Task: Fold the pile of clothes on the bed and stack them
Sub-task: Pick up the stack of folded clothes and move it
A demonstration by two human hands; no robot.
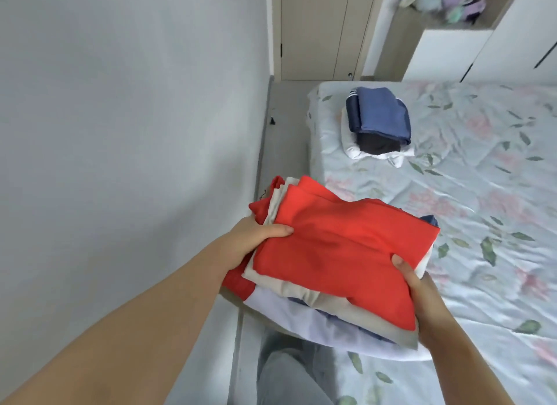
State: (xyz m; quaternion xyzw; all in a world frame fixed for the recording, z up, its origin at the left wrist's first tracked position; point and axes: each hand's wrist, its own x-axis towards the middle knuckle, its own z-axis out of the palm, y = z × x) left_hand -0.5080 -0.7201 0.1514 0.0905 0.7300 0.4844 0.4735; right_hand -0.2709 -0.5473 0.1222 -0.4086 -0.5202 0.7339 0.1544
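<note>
Red garment (340, 247) forms the top layer of the held stack (316, 308) of folded clothes. Beneath it lie a beige layer (301, 287), a blue layer (429, 220) and a pale white layer (301, 317) at the bottom. The held stack is located at the near left corner of the bed (482, 193) and partly overhangs its edge. Whether it rests on the mattress or is lifted clear cannot be determined.

The left hand (256, 241) grips the left side of the stack, thumb on the red garment, fingers hidden underneath. The right hand (428, 302) grips the right side in the same manner, thumb on top. The hands are apart, one at each side.

A second stack (376, 124) sits farther along the bed, near its left edge and well apart from the held stack. Its order is a blue garment (382, 112) on top, dark pieces (376, 143) below, and a white piece (352, 149) at the base.

The bed carries a pale floral sheet. Wardrobe doors (316, 27) and a shelf of plush toys (446, 0) stand behind it.
</note>
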